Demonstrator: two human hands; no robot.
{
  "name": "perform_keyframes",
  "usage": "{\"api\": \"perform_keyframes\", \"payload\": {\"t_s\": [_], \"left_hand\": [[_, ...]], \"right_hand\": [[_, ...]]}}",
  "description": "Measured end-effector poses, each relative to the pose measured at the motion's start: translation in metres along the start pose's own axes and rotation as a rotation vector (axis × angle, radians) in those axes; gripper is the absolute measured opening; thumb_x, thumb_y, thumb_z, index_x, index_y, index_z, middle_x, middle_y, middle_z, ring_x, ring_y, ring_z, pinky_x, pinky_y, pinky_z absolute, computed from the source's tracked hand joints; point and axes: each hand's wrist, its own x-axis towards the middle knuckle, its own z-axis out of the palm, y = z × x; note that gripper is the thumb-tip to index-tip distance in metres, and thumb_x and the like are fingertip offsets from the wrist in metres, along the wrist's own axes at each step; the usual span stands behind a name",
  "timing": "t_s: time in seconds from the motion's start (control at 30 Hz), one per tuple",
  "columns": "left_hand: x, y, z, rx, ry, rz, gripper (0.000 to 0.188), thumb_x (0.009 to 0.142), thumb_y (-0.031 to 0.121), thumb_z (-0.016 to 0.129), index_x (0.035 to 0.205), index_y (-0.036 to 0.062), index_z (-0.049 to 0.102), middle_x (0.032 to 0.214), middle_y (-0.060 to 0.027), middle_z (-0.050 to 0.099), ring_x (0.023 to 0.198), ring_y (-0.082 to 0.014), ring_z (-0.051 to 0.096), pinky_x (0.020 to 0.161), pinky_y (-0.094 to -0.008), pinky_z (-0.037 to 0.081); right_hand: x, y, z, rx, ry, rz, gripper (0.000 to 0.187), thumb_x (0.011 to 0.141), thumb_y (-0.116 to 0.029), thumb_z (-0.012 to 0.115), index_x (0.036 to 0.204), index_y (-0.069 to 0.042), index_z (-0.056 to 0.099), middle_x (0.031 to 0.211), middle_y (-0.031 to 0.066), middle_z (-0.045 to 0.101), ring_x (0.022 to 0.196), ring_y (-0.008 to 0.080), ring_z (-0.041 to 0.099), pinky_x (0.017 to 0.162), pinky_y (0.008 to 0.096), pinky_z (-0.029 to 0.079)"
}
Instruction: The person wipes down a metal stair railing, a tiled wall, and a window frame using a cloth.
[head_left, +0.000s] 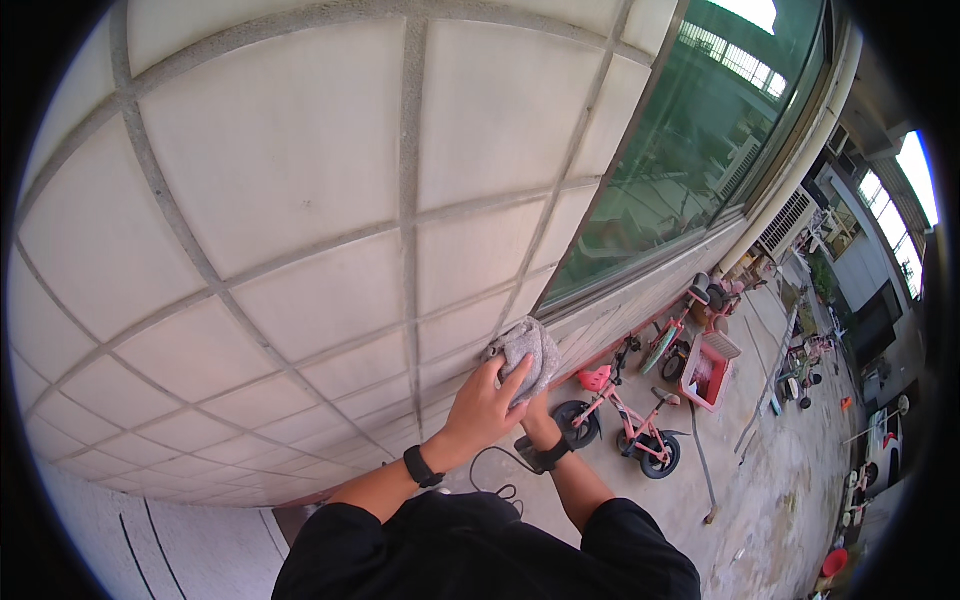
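- Grey cloth (537, 352): bunched up, at the nearest lower corner of the green-tinted window (650, 190).
- Left hand (487, 408): clamped on the cloth, just below that window corner.
- Right hand (540, 418): close beside the left, below the same window corner; its fingers are hidden, so I cannot tell its grip.
- White tiled wall (270, 140): left of the window.
- Pink bicycle (624, 409): on the floor (745, 475), below the window.

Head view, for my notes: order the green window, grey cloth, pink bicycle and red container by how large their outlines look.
1. Green window
2. Pink bicycle
3. Grey cloth, partly covered by fingers
4. Red container, near the picture's rim
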Motion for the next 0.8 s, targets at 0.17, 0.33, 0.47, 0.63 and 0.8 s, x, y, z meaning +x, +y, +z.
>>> {"api": "perform_keyframes", "payload": {"t_s": [0.17, 0.33, 0.47, 0.63, 0.8], "left_hand": [[-0.040, -0.007, -0.026, -0.015, -0.065, -0.119, 0.067, 0.068, 0.017, 0.069, 0.130, 0.0101, 0.043, 0.112, -0.0215, 0.045, 0.096, -0.0366, 0.051, 0.082, -0.0409, 0.044], [-0.091, -0.012, -0.073, -0.022, 0.062, -0.203, 0.060, 0.067, 0.017, 0.070, 0.122, 0.0091, 0.046, 0.111, -0.0221, 0.045, 0.091, -0.0377, 0.053, 0.073, -0.0409, 0.048], [-0.134, -0.013, -0.119, 0.026, 0.185, -0.222, 0.057, 0.067, 0.017, 0.070, 0.116, 0.0039, 0.045, 0.105, -0.0234, 0.047, 0.092, -0.0390, 0.052, 0.074, -0.0434, 0.047], [-0.200, -0.006, -0.181, 0.203, 0.425, -0.240, 0.051, 0.079, 0.017, 0.060, 0.119, -0.0003, 0.035, 0.117, -0.0273, 0.037, 0.103, -0.0404, 0.045, 0.086, -0.0489, 0.039], [-0.189, 0.006, -0.222, 0.152, 0.510, -0.269, 0.052, 0.086, 0.025, 0.049, 0.124, -0.0049, 0.029, 0.124, -0.0269, 0.034, 0.116, -0.0401, 0.039, 0.094, -0.0497, 0.034]], "right_hand": [[-0.028, -0.022, 0.041, -0.080, 0.065, -0.114, 0.057, 0.080, -0.030, 0.059, 0.126, -0.002, 0.041, 0.132, 0.0197, 0.026, 0.122, 0.0404, 0.026, 0.101, 0.0506, 0.024], [-0.052, -0.069, 0.083, -0.058, 0.036, -0.216, 0.066, 0.077, -0.036, 0.062, 0.128, -0.002, 0.038, 0.140, 0.0241, 0.012, 0.127, 0.0493, 0.014, 0.101, 0.0583, 0.018], [-0.065, -0.117, 0.108, 0.076, -0.112, -0.323, 0.074, 0.075, -0.036, 0.063, 0.133, -0.003, 0.033, 0.141, 0.0250, 0.011, 0.126, 0.0548, 0.006, 0.100, 0.0636, 0.012], [-0.064, -0.201, 0.140, 0.300, -0.318, -0.386, 0.078, 0.069, -0.030, 0.067, 0.135, -0.007, 0.032, 0.142, 0.0209, 0.018, 0.127, 0.0514, 0.011, 0.101, 0.0627, 0.014], [-0.037, -0.247, 0.148, 0.343, -0.319, -0.532, 0.078, 0.070, -0.027, 0.067, 0.136, -0.007, 0.031, 0.144, 0.0141, 0.021, 0.131, 0.0418, 0.015, 0.102, 0.0588, 0.018]]}}
